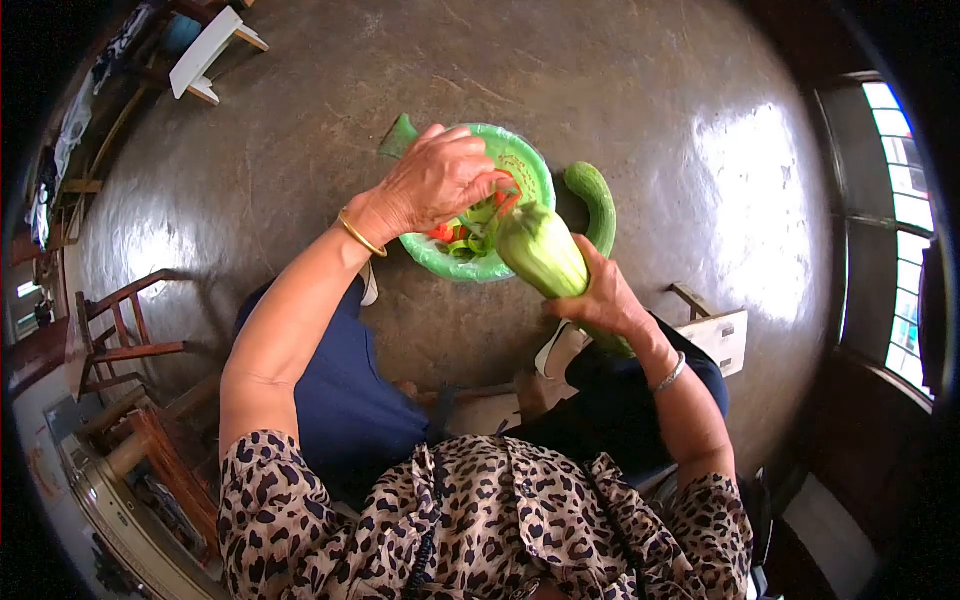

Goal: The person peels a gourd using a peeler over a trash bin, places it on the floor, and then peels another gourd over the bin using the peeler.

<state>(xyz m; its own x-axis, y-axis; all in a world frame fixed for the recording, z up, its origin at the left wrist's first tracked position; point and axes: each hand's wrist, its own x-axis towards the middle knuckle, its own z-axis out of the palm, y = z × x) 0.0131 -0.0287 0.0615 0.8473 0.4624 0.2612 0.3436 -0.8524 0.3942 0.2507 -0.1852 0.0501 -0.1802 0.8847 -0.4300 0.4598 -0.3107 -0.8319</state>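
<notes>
From where I stand, the right hand [603,295] has its fingers spread wide and wrapped around the lower body of a pale green gourd [545,250], whose far end tips up ahead of them, over the near edge of the green basin [465,272]. The left hand's fingers [440,178] are pinched closed on a red tool [513,200], seemingly a peeler, right by that far end; whether its blade touches the skin I cannot tell. Green strips [470,242] lie in the basin below the left fingers, and a second gourd [600,205] rests on the floor beyond the right ones.

To do this well, I'd keep the right grip firm and low — well behind the blade's path — with the worked end over the basin. Light, even pressure should suit that skin best, turning the gourd a little between strokes.
</notes>
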